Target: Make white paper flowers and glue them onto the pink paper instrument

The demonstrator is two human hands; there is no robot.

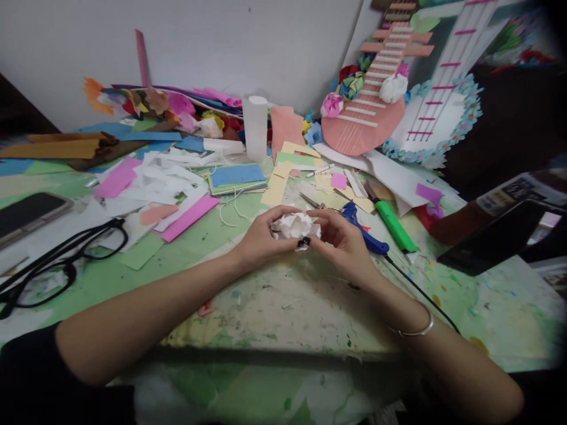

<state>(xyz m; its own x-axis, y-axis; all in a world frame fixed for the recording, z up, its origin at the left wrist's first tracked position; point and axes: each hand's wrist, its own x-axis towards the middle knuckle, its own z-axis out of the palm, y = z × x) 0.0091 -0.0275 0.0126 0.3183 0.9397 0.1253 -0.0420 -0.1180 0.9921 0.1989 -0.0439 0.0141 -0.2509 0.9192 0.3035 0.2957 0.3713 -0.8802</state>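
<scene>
Paint-spotted green bench (266,319), pale wall (221,47) behind. Midway before us, held over bench: crumpled white paper (292,225), our left grip (260,239) clamped on one side, our right grip (346,242) on other. From it: pink paper instrument (381,120) at one o'clock, blue glue gun (376,244) at three, black glasses (69,273) at nine, white roll (256,133) at eleven.

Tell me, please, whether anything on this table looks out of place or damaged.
The black eyeglasses look out of place: a personal item lying among paper scraps at the left. The green tabletop is also blotched with stains.
</scene>
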